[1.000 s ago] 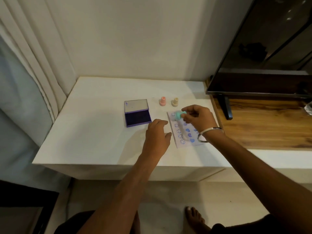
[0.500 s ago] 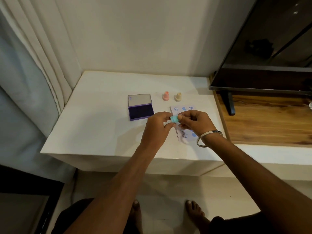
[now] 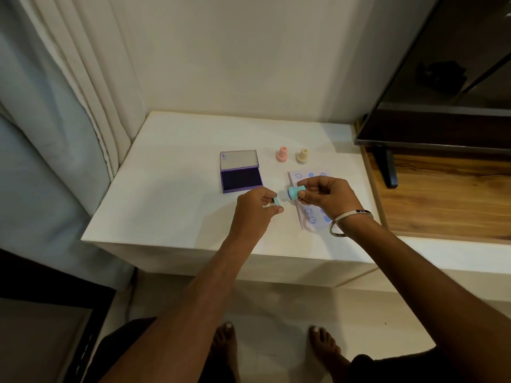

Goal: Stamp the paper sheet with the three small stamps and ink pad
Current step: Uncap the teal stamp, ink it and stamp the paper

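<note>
- My left hand (image 3: pixel 255 210) pinches the small teal cap (image 3: pixel 276 201) between thumb and fingertips; my right hand (image 3: pixel 326 196) pinches the teal stamp (image 3: pixel 293 192) by its handle. Both held above the bench (image 3: pixel 171 194), cap and stamp apart with a small gap.
- Ink pad (image 3: pixel 241 178) sits open at left, lid up; it lies well apart from the paper sheet (image 3: pixel 311 214).
- Pink stamp (image 3: pixel 282 154) and cream stamp (image 3: pixel 302 156) stand upright behind, side by side.
- Teal stamp lies on its side: long axis roughly horizontal, face pointing left toward the cap, handle toward my right palm.
- Sheet lies flat under my right hand, already showing rows of blue marks, long axis running away from me.
- Risks, my guess: the bare face could smear ink on my fingers or the bench; the cap is tiny and could slip from the pinch; with neither hand on the sheet it may shift under a press and blur a print.
</note>
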